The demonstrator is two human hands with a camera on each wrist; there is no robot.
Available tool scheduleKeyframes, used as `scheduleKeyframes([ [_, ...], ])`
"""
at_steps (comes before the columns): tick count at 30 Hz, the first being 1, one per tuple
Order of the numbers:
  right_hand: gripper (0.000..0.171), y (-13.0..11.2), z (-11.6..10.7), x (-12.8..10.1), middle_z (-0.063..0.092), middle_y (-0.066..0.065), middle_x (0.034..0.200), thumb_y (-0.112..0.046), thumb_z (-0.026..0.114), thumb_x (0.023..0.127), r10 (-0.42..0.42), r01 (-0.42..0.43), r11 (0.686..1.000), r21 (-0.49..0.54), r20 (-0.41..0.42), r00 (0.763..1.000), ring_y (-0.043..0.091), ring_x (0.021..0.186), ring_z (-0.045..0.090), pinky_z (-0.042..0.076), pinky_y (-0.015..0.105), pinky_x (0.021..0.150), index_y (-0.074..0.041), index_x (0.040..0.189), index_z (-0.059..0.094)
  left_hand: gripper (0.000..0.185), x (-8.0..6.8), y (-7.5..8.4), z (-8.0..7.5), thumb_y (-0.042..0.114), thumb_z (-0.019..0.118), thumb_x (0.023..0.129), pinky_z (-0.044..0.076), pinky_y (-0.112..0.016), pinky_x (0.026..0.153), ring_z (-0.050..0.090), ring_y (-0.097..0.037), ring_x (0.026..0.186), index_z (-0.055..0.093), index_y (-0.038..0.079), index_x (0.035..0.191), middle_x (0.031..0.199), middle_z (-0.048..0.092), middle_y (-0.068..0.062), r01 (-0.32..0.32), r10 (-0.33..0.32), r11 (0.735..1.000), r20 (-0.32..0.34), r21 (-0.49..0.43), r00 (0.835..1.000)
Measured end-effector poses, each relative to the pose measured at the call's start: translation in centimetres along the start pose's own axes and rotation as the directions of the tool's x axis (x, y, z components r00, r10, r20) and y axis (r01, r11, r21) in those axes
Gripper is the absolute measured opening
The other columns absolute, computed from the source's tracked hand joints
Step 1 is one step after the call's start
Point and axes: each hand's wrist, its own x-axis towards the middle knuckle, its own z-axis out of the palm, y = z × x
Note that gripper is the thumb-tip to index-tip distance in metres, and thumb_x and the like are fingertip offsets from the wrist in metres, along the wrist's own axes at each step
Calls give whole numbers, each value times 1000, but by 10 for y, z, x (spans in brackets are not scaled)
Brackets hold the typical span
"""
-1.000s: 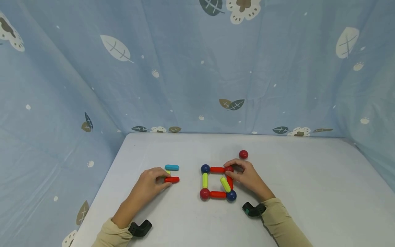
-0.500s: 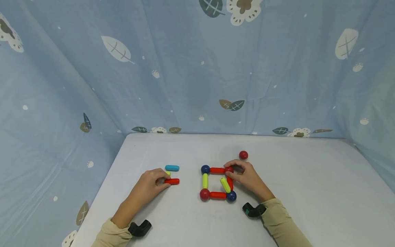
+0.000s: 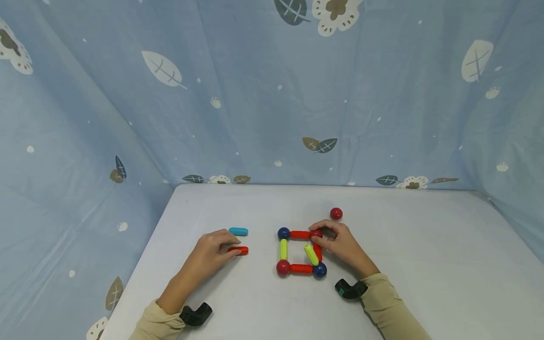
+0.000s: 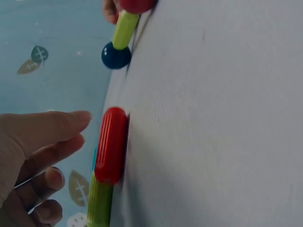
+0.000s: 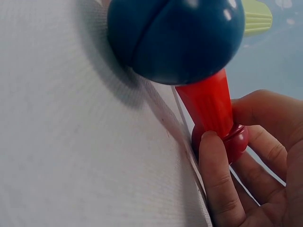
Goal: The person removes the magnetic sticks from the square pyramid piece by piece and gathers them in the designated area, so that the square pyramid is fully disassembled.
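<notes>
My left hand [image 3: 210, 252] hovers with thumb and fingers apart around a red rod [image 4: 112, 144], a gap showing between them in the left wrist view. That rod lies by a yellow-green rod [image 4: 99, 205], mostly hidden by the fingers from above, and a blue rod [image 3: 238, 232]. My right hand [image 3: 342, 243] pinches the red ball [image 5: 236, 143] at the far right corner of a ball-and-rod square, fingertips also against the adjoining red rod [image 5: 208, 104]. A blue ball [image 3: 319, 270] forms the near right corner, with a yellow-green rod [image 3: 311, 254] slanting up from it.
The square's left side is a yellow-green rod [image 3: 284, 249] between a blue ball [image 3: 284, 233] and a red ball [image 3: 283, 268]. A loose red ball [image 3: 336, 213] lies beyond the right hand. Patterned blue cloth [image 3: 255, 94] hangs behind the white table [image 3: 425, 245].
The red rod by my left hand has shifted slightly toward the near edge. My left fingers now cover more of the yellow-green rod. My right hand keeps its hold on the square's corner.
</notes>
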Motion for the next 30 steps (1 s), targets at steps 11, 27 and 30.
scheduleKeyframes([
  [11,44,8,-4,-20,69,8,132,-24,80,91,-35,34,999,15,49,998,22,111,67,59,23,84,-14,132,68,22,24,42,33,14,87,84,43,-18,60,51,-8,67,78,12,104,90,73,1,-58,72,987,88,-151,994],
  [27,82,6,-6,-27,50,13,156,-26,91,80,-218,211,976,54,180,959,18,131,58,56,30,99,-10,151,52,44,60,102,74,18,81,90,48,-15,68,54,-4,77,68,14,132,124,69,-1,-92,159,972,318,-217,935],
  [30,84,2,-7,-26,49,12,157,-28,92,79,-210,205,978,49,186,960,23,133,58,56,29,99,-11,151,52,37,60,105,79,22,78,93,48,-13,70,54,-1,78,70,15,129,120,71,2,-94,157,978,359,-189,920],
])
